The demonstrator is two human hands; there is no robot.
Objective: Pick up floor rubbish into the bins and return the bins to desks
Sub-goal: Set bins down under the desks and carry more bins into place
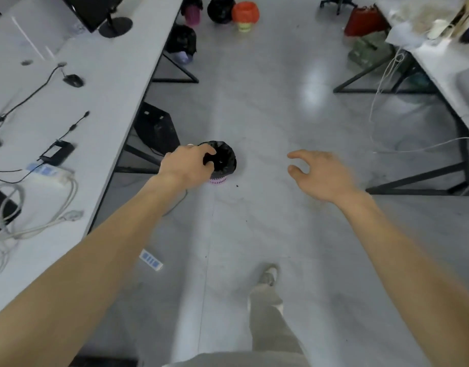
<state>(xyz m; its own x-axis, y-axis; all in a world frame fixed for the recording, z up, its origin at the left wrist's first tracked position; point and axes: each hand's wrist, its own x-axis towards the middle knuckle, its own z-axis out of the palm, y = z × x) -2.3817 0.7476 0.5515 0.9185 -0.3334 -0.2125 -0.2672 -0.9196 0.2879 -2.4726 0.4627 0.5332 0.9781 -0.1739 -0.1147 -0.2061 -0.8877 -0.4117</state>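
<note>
**Left hand on the small bin, right hand free**

My left hand point(187, 162) reaches out over the floor point(267, 107) of the aisle between the two worktops. Its fingers point(204, 168) are curled over the near rim of a small bin point(224, 158), and the thumb is hooked over the same rim. The bin is a pink-and-white basket lined with a black bag that spreads over its mouth. It sits upright in the aisle, just off the front edge of the left worktop point(100, 83), near a black box point(156, 125) tucked under that worktop. I cannot tell whether its base rests on the floor or hangs just clear of it. A dark speck point(237, 185) lies on the floor just beside the base.

My right hand point(320, 173) hovers well apart from the bin, on the side of the right worktop point(445, 64). Its fingers are loosely bent and spread, and they hold nothing.

Farther down the aisle, by the far end of the left worktop's front edge, stand two more black-lined bins point(184, 41), one behind the other. Beyond them a full black bag point(220, 9) touches a red-lined bin point(245, 14). A white power strip point(151, 259) lies on the floor near my left forearm, and my shoe point(267, 275) is planted below the bin. A mouse point(73, 80) and loose cables lie on the left worktop.
</note>
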